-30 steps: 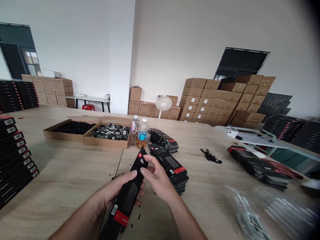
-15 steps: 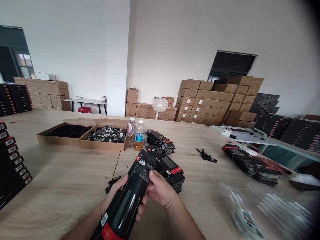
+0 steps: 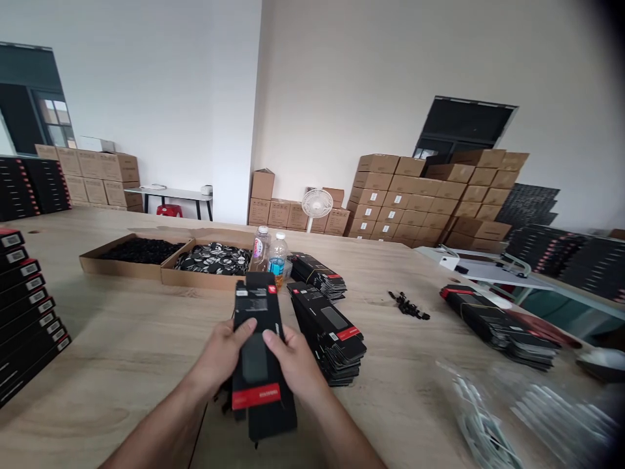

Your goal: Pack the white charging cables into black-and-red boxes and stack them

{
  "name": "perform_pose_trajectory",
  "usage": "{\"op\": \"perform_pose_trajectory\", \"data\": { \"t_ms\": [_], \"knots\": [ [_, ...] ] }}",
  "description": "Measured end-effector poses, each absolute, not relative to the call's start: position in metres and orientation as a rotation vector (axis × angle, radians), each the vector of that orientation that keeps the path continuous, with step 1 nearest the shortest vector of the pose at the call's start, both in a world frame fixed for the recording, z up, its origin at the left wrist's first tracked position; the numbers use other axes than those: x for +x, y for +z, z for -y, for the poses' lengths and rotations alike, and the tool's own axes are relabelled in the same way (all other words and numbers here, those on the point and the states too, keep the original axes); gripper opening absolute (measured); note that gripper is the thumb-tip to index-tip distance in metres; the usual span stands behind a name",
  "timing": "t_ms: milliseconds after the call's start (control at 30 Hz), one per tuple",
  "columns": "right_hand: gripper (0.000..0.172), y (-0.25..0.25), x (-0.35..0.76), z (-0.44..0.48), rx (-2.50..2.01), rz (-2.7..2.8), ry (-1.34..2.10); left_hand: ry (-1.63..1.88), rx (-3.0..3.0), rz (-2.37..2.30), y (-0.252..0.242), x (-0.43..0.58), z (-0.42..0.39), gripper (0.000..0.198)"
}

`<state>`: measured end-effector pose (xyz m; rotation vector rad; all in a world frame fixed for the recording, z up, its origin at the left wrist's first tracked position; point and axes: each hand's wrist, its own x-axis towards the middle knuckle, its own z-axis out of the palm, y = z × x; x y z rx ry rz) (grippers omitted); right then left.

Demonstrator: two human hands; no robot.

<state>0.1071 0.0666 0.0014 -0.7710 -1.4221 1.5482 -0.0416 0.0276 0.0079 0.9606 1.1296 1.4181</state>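
Observation:
A black cardboard box [image 3: 256,365] with a red band and open end flaps is held upright in front of me, above the table. My left hand [image 3: 223,350] grips its left side, thumb flat on the front panel. On the opposite edge my right hand [image 3: 293,359] is closed the same way, the two thumbs almost meeting; the fingers behind the box are hidden. Just right of it lies a stack of flattened black boxes [image 3: 325,326], with a banded stack [image 3: 317,275] behind it. Small black parts on the table are partly hidden below my left hand.
Two shallow cartons hold black pieces [image 3: 141,249] and round black-and-white discs [image 3: 215,258]. Bottles [image 3: 277,257] stand beside them. Finished-looking black boxes [image 3: 32,319] are piled at left. Black bits [image 3: 409,306], another banded stack [image 3: 493,322] and clear plastic bags [image 3: 547,410] lie to the right.
The box has turned from a tilted, bulging pose to upright with its front facing me, and now looks flatter. Both hands have shifted to its two sides, thumbs on the front.

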Motion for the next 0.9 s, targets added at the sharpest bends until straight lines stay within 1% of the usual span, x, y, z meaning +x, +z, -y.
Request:
{"op": "perform_pose_trajectory", "data": {
  "t_ms": [100, 200, 267, 333, 400, 433, 500, 533, 600, 733, 800, 867, 900],
  "knots": [
    [0.039, -0.006, 0.095, -0.056, -0.697, 1.425, 1.663, 1.533, 0.766, -1.135, 0.014, -0.056, -0.032, 0.035],
    [0.042, -0.012, 0.093, -0.055, -0.692, 1.405, 1.752, 1.52, 0.811, -1.174, 0.014, -0.062, -0.034, 0.031],
    [0.045, -0.017, 0.097, -0.062, -0.768, 1.415, 1.648, 1.469, 0.876, -1.206, 0.012, -0.06, -0.033, 0.031],
    [0.058, -0.022, 0.102, -0.072, -0.879, 1.414, 1.454, 1.421, 0.929, -1.22, 0.009, -0.056, -0.032, 0.034],
    [0.075, -0.027, 0.108, -0.08, -0.957, 1.416, 1.327, 1.396, 1.011, -1.255, 0.007, -0.052, -0.031, 0.043],
    [0.079, -0.029, 0.109, -0.083, -0.971, 1.421, 1.315, 1.396, 1.051, -1.282, 0.007, -0.051, -0.031, 0.053],
    [0.076, -0.029, 0.112, -0.085, -0.941, 1.423, 1.367, 1.41, 1.113, -1.333, 0.005, -0.049, -0.031, 0.076],
    [0.074, -0.027, 0.112, -0.084, -0.903, 1.412, 1.419, 1.419, 1.13, -1.346, 0.005, -0.049, -0.031, 0.084],
    [0.074, -0.022, 0.112, -0.081, -0.82, 1.37, 1.534, 1.425, 1.148, -1.327, 0.004, -0.05, -0.031, 0.088],
    [0.081, -0.011, 0.112, -0.074, -0.657, 1.296, 1.712, 1.46, 1.123, -1.177, 0.004, -0.052, -0.032, 0.081],
    [0.08, -0.008, 0.111, -0.073, -0.604, 1.271, 1.775, 1.46, 1.107, -1.125, 0.005, -0.052, -0.033, 0.073],
    [0.07, -0.009, 0.111, -0.073, -0.602, 1.257, 1.809, 1.467, 1.118, -1.106, 0.006, -0.051, -0.033, 0.058],
    [0.061, -0.01, 0.111, -0.074, -0.63, 1.256, 1.802, 1.48, 1.129, -1.094, 0.006, -0.051, -0.033, 0.051]
  ]
}}
